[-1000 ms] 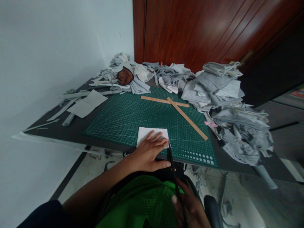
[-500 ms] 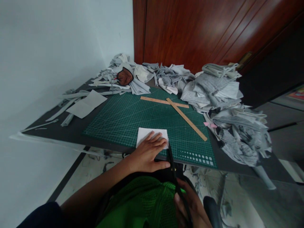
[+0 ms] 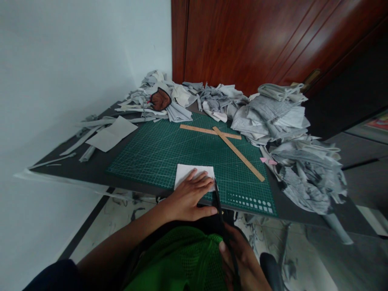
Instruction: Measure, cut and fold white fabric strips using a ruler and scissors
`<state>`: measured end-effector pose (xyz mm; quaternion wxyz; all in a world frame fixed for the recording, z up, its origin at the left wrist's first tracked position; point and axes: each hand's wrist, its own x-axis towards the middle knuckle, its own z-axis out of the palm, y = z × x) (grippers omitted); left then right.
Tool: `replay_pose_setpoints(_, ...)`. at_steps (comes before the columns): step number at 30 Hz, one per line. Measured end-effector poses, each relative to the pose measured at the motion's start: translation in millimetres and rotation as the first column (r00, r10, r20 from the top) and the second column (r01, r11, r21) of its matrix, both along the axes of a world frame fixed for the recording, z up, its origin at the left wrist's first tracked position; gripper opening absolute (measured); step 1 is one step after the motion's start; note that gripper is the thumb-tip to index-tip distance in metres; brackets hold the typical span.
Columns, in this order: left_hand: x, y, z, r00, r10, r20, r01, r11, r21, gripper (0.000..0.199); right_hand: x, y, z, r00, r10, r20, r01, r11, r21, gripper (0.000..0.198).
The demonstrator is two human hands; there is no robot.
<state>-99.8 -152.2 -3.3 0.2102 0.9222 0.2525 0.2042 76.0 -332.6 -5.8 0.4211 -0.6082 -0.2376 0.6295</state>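
The white piece (image 3: 183,173), seemingly folded or layered cloth, is lying flat at the near edge of the green cutting mat (image 3: 145,151). The left hand (image 3: 194,196) is pressing on it palm down, fingers extended and lying fairly close together, thumb standing apart toward the black scissors (image 3: 218,204). The tip of the scissors is resting at the piece's right edge. The right hand (image 3: 239,252) is closing around their handles near the body; how wide the blades are standing cannot be told.

Progress, as judged: cutting appears to be under way along the right side only. A thin pale sliver seems to be showing beside the blade, suggesting a trim partly made; its length cannot be confirmed. The rest of that side appears to be awaiting the cut. The far and left edges are looking straight; whether they are finished cannot be told.

Further out, two wooden rulers, one slanting (image 3: 248,165) and one lying crosswise (image 3: 197,129), are overlapping on the mat, clear of both hands. Grey fabric heaps (image 3: 269,115) are crowding the table (image 3: 75,169) beyond.
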Motion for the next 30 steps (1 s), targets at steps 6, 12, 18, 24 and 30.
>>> replay_pose_setpoints(6,0.3,0.5,1.0,1.000,-0.002,0.005,0.002,1.000,0.005,0.065,2.3,0.9,6.9,1.000,-0.007,-0.019,0.007,0.999,-0.032,0.087)
replay_pose_setpoints(12,0.0,0.0,1.4,1.000,0.001,0.020,-0.001,1.000,0.017,0.064,-6.9,0.8,11.6,0.999,-0.042,0.027,0.043,0.998,-0.039,0.092)
replay_pose_setpoints(18,0.1,-0.3,3.2,1.000,-0.005,0.011,0.005,1.000,0.005,0.064,-6.0,0.0,6.5,0.999,-0.051,-0.004,0.050,0.998,-0.043,0.086)
replay_pose_setpoints(24,-0.2,-0.1,2.7,1.000,-0.003,0.019,0.003,1.000,0.005,0.066,-3.4,-2.3,0.9,0.999,-0.033,-0.008,0.033,0.999,-0.041,0.089)
replay_pose_setpoints(30,0.1,0.3,3.4,1.000,-0.006,0.014,0.006,1.000,0.004,0.065,2.3,-2.5,-6.6,1.000,-0.008,-0.016,0.008,1.000,-0.021,0.083)
